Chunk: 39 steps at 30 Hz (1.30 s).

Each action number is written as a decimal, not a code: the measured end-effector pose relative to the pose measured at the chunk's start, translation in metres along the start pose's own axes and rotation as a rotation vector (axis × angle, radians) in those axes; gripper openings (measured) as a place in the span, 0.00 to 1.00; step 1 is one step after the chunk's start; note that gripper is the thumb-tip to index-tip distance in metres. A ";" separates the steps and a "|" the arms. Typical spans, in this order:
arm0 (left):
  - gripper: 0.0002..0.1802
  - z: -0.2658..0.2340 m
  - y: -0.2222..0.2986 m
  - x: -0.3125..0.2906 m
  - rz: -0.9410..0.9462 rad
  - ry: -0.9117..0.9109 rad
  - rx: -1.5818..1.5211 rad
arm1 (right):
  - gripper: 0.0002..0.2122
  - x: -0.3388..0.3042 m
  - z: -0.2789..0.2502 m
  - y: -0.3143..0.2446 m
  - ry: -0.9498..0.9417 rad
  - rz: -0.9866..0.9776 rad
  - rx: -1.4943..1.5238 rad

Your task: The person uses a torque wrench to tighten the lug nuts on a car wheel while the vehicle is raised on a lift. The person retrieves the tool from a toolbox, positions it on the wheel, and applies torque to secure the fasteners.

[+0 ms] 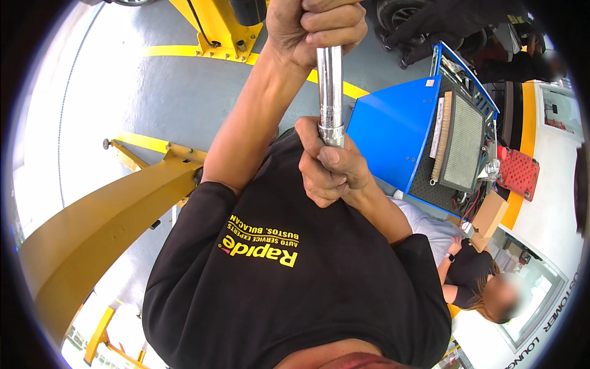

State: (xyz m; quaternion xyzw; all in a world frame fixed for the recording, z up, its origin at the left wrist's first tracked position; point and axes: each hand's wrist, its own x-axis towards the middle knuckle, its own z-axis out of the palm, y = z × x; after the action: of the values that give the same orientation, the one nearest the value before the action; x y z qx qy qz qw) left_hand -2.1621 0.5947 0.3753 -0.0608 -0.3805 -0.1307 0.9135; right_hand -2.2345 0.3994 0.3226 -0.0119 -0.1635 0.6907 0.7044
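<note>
A shiny chrome socket tool (330, 83), a long round bar with a collar at its near end, stands in front of my chest. My left hand (316, 27) is wrapped round its far part, at the top of the view; what lies beyond that fist is out of view. Closer to my body, my right hand (332, 166) closes round the collared end, thumb pressed against it. The bar shows bare between the two fists. Grime darkens the fingers of both hands.
Right of my hands stands a blue tool cart (393, 132) carrying a rectangular pleated air filter (465, 141). Beside it are a red plastic piece (519, 174) and an open cardboard box (490, 218). A yellow lift arm (117, 218) runs along my left. Another person (473, 273) is at lower right.
</note>
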 end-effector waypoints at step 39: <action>0.24 0.021 -0.021 -0.004 0.168 0.829 0.705 | 0.11 -0.015 0.048 -0.017 0.755 0.026 -0.524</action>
State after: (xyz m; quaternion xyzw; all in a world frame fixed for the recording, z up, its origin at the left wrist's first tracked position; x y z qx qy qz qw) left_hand -2.1849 0.5797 0.3872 0.2751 -0.0036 0.0647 0.9592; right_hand -2.2294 0.3736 0.3694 -0.4427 -0.0644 0.5819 0.6791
